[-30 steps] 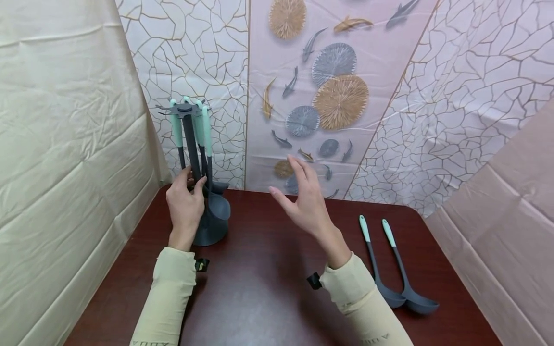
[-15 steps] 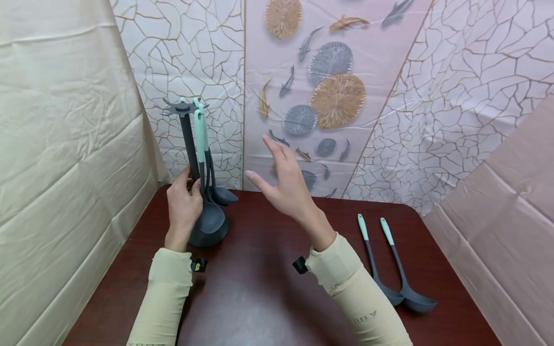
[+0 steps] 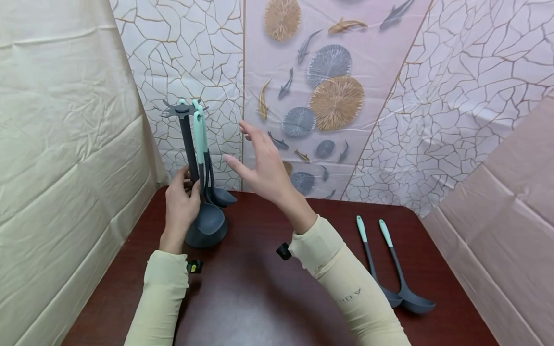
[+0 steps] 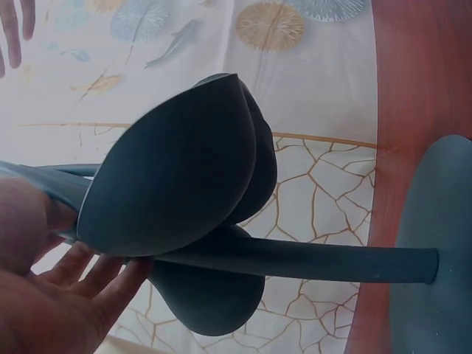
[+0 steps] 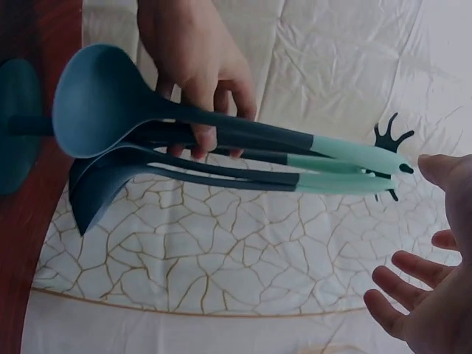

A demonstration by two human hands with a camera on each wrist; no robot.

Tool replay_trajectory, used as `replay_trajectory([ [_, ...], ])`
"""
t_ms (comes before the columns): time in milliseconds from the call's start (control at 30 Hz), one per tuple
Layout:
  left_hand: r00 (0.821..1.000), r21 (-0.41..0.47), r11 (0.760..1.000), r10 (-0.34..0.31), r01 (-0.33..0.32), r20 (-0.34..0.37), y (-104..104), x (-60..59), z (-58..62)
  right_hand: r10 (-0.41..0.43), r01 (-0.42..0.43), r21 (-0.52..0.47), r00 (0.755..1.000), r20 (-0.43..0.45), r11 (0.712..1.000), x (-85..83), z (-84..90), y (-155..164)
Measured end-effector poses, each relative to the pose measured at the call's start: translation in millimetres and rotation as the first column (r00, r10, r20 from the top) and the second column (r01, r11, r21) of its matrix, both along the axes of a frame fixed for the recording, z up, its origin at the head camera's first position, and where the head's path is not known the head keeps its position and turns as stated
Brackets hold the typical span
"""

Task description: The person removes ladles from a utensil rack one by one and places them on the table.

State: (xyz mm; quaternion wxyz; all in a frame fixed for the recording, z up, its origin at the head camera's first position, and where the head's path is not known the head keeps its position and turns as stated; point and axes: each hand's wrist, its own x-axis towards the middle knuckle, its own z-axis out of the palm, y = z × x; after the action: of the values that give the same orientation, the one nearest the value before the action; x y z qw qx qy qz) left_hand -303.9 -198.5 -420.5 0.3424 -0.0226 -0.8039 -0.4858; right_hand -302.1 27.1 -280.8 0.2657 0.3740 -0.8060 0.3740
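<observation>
At the left rear of the table, a dark grey utensil stand (image 3: 187,142) with a hooked top carries several mint-handled utensils. My left hand (image 3: 179,206) grips its pole low down, thumb and fingers around it. In the right wrist view, that thumb lies over the shaft of a ladle (image 5: 103,103). The ladle's bowl (image 3: 210,218) faces me just above the stand's round base (image 3: 205,240). Behind it hangs another utensil with a pointed bowl (image 3: 223,197). My right hand (image 3: 268,168) hovers to the right, fingers spread and holding nothing, near the mint handles (image 5: 346,151) in its wrist view.
Two more mint-handled ladles lie on the right of the dark red table (image 3: 246,288): a left one (image 3: 370,254) and a right one (image 3: 398,264), their bowls overlapping. Patterned cloth (image 3: 329,96) hangs behind the table, and cream cloth (image 3: 78,144) on the left.
The utensils on the stand have turned around the pole, bringing the ladle to the front and the handles to the right side. My right hand has moved left and up, towards the stand.
</observation>
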Motion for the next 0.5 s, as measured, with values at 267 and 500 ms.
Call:
replay_trajectory([
  [267, 1.000, -0.003, 1.000, -0.020, 0.020, -0.019, -1.8, -0.6, -1.8, 0.036, -0.036, -0.022, 0.999, -0.009, 0.999, -6.1, 7.5, -23.0],
  [500, 1.000, -0.031, 0.999, -0.007, 0.006, -0.023, -9.0, -0.1, -1.2, 0.070, -0.069, -0.078, 0.997, 0.018, 0.995, -8.5, 12.0, -44.8],
])
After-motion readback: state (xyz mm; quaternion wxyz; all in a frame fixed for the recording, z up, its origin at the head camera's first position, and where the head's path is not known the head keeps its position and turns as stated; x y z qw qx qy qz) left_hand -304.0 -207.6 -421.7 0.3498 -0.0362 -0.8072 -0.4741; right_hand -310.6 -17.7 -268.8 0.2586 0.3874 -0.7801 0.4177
